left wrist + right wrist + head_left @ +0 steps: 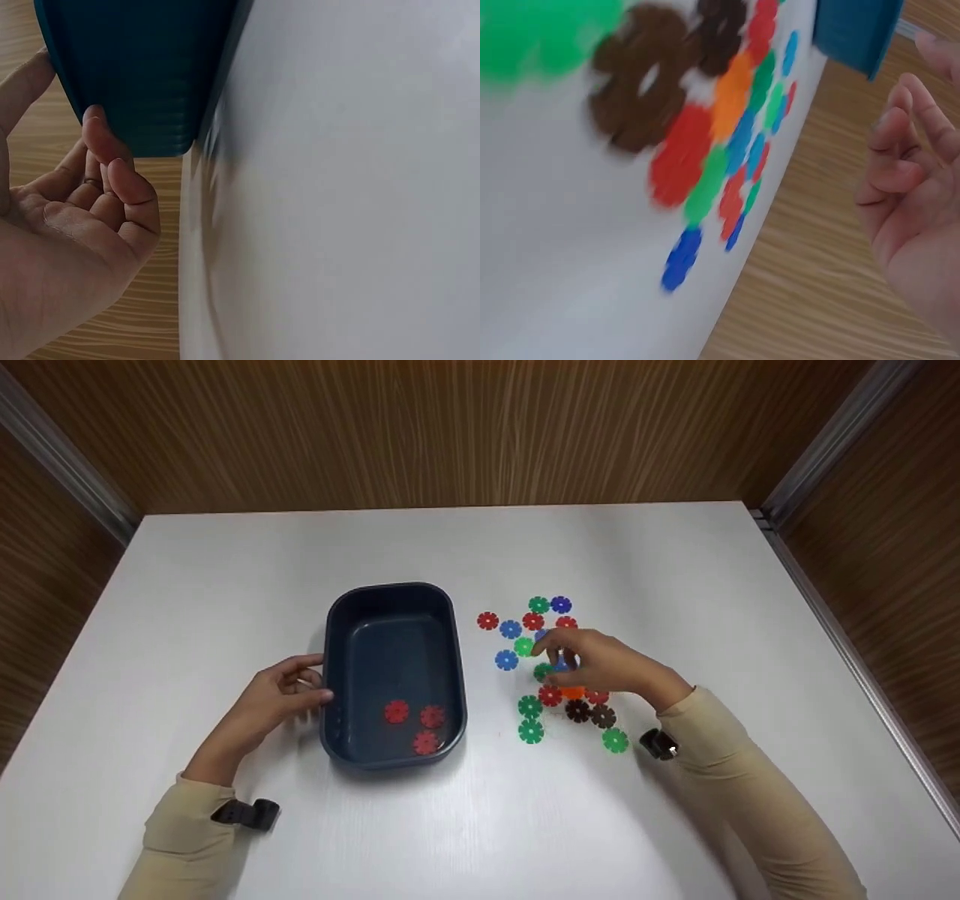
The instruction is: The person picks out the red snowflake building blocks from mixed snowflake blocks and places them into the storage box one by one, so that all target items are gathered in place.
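Observation:
A dark blue tray (390, 587) sits mid-table with three red toothed discs (396, 711) on its floor. My left hand (300, 690) rests against the tray's left outer wall (142, 67), fingertips (94, 120) touching it and fingers loosely curled. My right hand (555, 652) hovers over a scatter of coloured discs (530, 730) to the right of the tray, fingertips just above a blue one. In the right wrist view the right hand (907, 142) is loosely curled with nothing in it, beside brown (641, 90), red (679, 161) and orange (731, 94) discs.
The white table (675, 570) stands between wood-panelled walls with metal rails at both sides. Red, blue and green discs spread from the tray's right side toward the table's right half; two brown ones (590, 712) and a green one (615, 740) lie nearest me.

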